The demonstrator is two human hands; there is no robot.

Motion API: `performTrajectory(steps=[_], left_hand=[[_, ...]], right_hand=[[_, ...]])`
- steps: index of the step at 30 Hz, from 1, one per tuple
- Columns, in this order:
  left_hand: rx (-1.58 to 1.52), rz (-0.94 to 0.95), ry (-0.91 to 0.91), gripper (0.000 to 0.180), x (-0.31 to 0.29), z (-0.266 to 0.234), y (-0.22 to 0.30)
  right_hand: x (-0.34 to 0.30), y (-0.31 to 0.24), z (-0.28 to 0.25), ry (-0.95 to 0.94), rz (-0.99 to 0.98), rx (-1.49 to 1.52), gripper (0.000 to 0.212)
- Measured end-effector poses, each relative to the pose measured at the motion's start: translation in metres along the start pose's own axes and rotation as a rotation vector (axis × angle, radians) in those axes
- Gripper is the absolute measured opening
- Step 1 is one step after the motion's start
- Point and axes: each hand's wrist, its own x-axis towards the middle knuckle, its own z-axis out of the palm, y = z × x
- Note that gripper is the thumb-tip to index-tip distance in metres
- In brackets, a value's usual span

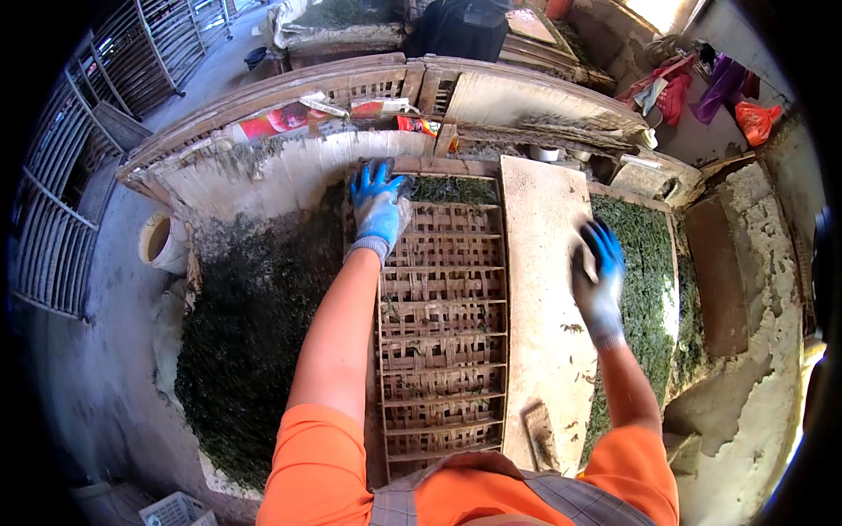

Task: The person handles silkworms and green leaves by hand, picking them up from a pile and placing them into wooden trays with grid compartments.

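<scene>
My left hand (377, 206), in a blue and grey glove, lies with its fingers spread at the far left corner of a long woven slatted tray (443, 316). Beside it, a strip of chopped dark green leaves (454, 190) covers the tray's far end. My right hand (601, 276), gloved alike, is smeared by motion at the right edge of a pale flat board (544, 307). Under and beyond that hand spreads a bed of green leaves (645, 263). Whether its fingers hold anything I cannot make out. A small wooden block (540, 436) rests on the board's near end.
A large dark green leaf heap (254, 333) lies left of the tray. A white bucket (165, 244) stands on the floor by it. Wooden frames (289, 96) form a barrier at the far side. Slatted racks (66, 202) stand at the left; coloured bags (675, 92) hang at the far right.
</scene>
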Motion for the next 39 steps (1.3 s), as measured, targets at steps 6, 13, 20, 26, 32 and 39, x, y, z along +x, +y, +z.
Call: performTrajectory(steps=[6,13,20,26,32,39], left_hand=[[0.063,0.098,-0.003,0.033,0.008,0.004,0.012],[0.109,0.064,-0.05,0.035,0.004,-0.02,0.011],[0.085,0.042,-0.053,0.041,0.004,0.001,0.017],[-0.541,-0.326,0.571,0.026,-0.012,0.073,-0.087],[0.054,-0.241,0.116,0.034,0.001,0.004,0.006],[-0.845,-0.551,0.33,0.025,0.007,0.02,-0.027]], right_hand=[[-0.26,-0.044,-0.124,-0.287,0.312,-0.393,0.048],[-0.4,-0.039,-0.067,-0.205,0.245,-0.217,0.041],[-0.174,-0.025,-0.001,-0.18,0.401,0.014,0.022],[0.069,-0.064,0.111,-0.278,-0.212,0.02,0.029],[0.106,-0.053,0.206,-0.426,-0.294,0.103,0.035],[0.043,-0.105,0.107,-0.088,-0.321,0.346,0.058]])
